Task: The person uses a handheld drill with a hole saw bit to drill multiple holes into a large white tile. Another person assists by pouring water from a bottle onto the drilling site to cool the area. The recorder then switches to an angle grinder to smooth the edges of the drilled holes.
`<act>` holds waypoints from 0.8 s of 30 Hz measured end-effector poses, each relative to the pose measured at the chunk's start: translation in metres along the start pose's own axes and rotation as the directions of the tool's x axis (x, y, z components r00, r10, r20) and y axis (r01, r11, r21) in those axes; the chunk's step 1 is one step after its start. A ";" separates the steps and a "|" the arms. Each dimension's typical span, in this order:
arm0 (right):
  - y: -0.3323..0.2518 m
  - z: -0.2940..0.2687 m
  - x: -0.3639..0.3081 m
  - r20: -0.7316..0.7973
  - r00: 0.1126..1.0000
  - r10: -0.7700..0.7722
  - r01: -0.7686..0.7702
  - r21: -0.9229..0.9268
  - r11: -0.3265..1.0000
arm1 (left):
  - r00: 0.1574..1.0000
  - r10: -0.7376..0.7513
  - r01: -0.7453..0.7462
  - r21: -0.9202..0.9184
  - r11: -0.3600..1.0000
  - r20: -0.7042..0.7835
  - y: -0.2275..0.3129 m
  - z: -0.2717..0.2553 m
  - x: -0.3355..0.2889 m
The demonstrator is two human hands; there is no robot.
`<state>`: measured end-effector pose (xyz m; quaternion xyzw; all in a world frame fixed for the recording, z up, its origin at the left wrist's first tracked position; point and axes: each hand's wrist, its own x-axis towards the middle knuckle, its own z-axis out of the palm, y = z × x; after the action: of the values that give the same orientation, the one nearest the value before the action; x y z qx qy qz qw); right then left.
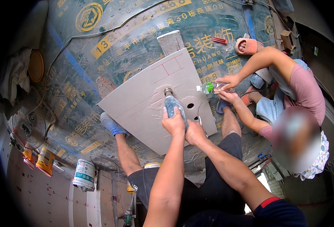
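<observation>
Both hands grip a dusty blue-grey angle grinder (172, 105) over a large pale tile (136, 113). My left hand (174, 123) wraps its body; my right hand (195, 132) closes round the rear end. A round hole-cutting bit (168, 91) on the tool meets the tile face, with wet-looking slurry around it. Two dark round holes (190, 106) show to the right, and red lines are drawn near the far edge. Beside the tile, a co-worker's hands (229, 85) hold a clear plastic bottle (209, 87) with a green label, its white cap pointing toward the bit.
The co-worker crouches at right, wearing an orange slipper (248, 46). A mortar-smeared board (170, 42) lies under the tile's far edge. A cable (110, 31) crosses the printed green floor sheet (87, 49). Buckets (84, 174) and a fan (28, 126) stand at left.
</observation>
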<state>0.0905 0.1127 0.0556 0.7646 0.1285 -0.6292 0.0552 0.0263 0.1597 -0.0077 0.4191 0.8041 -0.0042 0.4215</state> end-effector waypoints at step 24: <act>0.002 0.004 0.003 -0.002 1.000 0.006 -0.006 -0.023 1.000 | 1.000 -0.004 0.004 0.021 1.000 0.009 0.009 -0.002 0.002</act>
<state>0.0876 0.1104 0.0514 0.7648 0.1335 -0.6268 0.0661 0.0307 0.1678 -0.0046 0.4220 0.8030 -0.0151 0.4206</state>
